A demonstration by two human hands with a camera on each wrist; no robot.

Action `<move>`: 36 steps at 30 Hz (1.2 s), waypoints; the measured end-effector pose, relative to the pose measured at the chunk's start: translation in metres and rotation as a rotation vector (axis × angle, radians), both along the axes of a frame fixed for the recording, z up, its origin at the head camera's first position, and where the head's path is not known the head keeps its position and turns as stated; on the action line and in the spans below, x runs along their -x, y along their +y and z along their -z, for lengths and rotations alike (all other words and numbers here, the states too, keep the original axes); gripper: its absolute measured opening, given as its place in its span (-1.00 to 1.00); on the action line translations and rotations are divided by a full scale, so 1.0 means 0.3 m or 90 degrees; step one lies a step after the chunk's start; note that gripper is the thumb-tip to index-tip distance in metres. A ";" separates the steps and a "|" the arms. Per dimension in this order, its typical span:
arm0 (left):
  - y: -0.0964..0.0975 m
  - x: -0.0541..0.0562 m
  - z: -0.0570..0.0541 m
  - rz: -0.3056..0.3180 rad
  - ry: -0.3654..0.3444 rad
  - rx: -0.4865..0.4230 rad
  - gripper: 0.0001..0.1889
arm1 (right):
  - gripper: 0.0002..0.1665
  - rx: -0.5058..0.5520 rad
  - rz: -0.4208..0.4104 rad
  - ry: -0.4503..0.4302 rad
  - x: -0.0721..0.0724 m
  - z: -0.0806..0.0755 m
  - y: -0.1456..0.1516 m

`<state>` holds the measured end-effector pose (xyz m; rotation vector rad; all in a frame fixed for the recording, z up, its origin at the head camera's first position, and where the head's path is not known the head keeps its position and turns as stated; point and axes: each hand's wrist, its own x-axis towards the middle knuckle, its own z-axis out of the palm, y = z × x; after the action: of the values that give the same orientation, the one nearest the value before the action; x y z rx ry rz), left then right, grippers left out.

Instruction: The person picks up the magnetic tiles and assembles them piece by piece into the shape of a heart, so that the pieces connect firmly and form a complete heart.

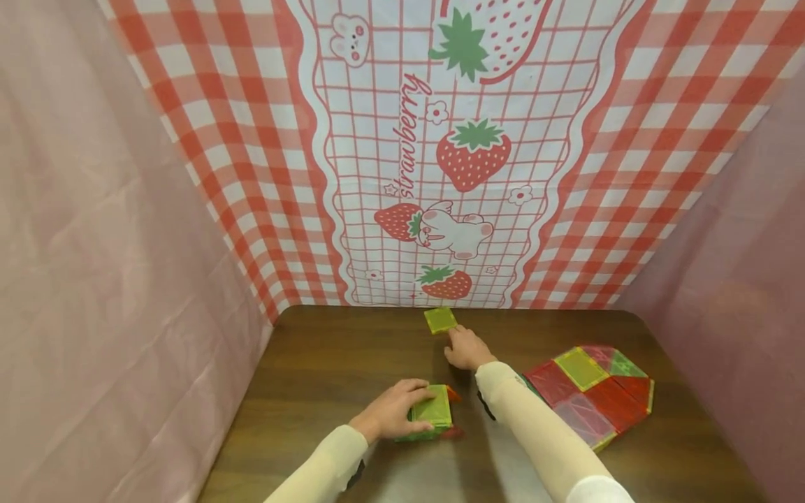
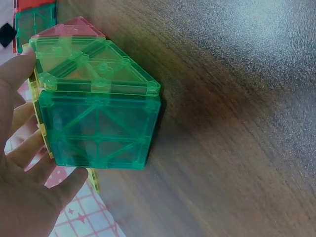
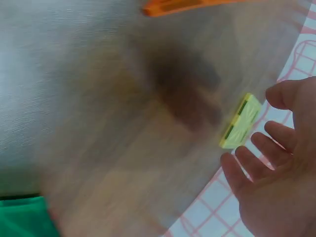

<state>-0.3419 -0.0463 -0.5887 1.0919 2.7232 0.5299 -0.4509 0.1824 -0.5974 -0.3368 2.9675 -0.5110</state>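
My left hand rests with spread fingers on a small box of translucent magnetic tiles. The box has a yellow top; in the left wrist view its sides are green, with a pink triangular tile beyond. My right hand reaches toward a yellow square magnetic tile at the table's back edge. In the right wrist view the fingers are loosely extended beside that tile; whether they touch it I cannot tell. An orange tile piece pokes out at the box's right side.
A larger, many-sided build of red, pink, yellow and green tiles lies at the right, close to my right forearm. Behind the brown wooden table hangs a checked strawberry cloth. Pink curtains stand on both sides.
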 end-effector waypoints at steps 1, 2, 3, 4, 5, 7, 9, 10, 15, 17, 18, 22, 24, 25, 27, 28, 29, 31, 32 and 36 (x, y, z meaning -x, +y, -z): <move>0.000 0.001 0.001 0.001 0.004 0.001 -0.35 | -0.41 -0.008 0.002 -0.007 0.012 -0.004 -0.009; 0.000 0.002 0.001 0.002 0.006 0.002 -0.35 | -0.38 -0.016 0.005 -0.015 0.023 -0.006 -0.018; 0.000 0.004 0.003 0.003 0.010 0.003 -0.35 | -0.36 -0.018 0.006 -0.022 0.034 -0.007 -0.027; -0.001 0.005 0.004 0.002 0.012 0.006 -0.35 | -0.34 -0.018 0.008 -0.029 0.044 -0.007 -0.036; -0.003 0.005 0.005 0.002 0.013 0.008 -0.35 | -0.32 -0.018 0.011 -0.038 0.053 -0.006 -0.044; -0.004 0.004 0.008 0.004 0.016 0.012 -0.36 | -0.29 -0.017 0.022 -0.057 0.067 -0.001 -0.057; -0.004 0.000 0.008 0.005 0.015 0.013 -0.36 | -0.27 -0.018 0.035 -0.073 0.077 0.006 -0.063; -0.004 -0.001 0.009 0.004 0.015 0.013 -0.36 | -0.26 -0.017 0.041 -0.080 0.082 0.011 -0.066; -0.004 0.005 0.007 0.000 0.018 0.011 -0.37 | -0.19 -0.015 0.048 -0.117 0.101 0.038 -0.080; -0.006 0.009 0.009 0.001 0.022 0.014 -0.37 | -0.17 -0.020 0.044 -0.135 0.102 0.051 -0.084; -0.008 0.010 0.009 0.002 0.021 0.015 -0.37 | -0.17 -0.024 0.041 -0.139 0.101 0.057 -0.085; -0.014 0.011 0.016 -0.006 0.022 0.012 -0.36 | -0.26 -0.056 0.016 -0.077 0.082 0.085 -0.080; -0.010 0.004 0.016 -0.013 0.024 0.005 -0.36 | -0.36 -0.068 0.002 -0.009 0.053 0.095 -0.064; -0.010 0.000 0.016 -0.015 0.024 0.001 -0.36 | -0.41 -0.073 -0.003 0.022 0.038 0.101 -0.056; -0.009 -0.006 0.017 -0.017 0.024 -0.006 -0.36 | -0.49 -0.076 -0.011 0.074 0.004 0.110 -0.041; -0.009 -0.008 0.019 -0.015 0.026 -0.010 -0.36 | -0.51 -0.075 -0.012 0.091 -0.014 0.113 -0.033; -0.010 -0.009 0.021 -0.013 0.027 -0.012 -0.36 | -0.50 -0.074 -0.012 0.103 -0.031 0.116 -0.026; -0.012 -0.011 0.023 -0.013 0.022 -0.019 -0.35 | -0.48 -0.080 -0.013 0.120 -0.062 0.119 -0.011; -0.012 -0.010 0.024 -0.014 0.021 -0.024 -0.35 | -0.46 -0.087 -0.014 0.129 -0.076 0.120 -0.004; -0.008 -0.001 0.026 -0.017 0.021 -0.035 -0.34 | -0.35 -0.108 0.009 0.151 -0.106 0.113 0.031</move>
<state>-0.3415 -0.0486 -0.5965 1.0882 2.7714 0.5998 -0.4191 0.1915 -0.6311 -0.3826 3.2149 -0.2313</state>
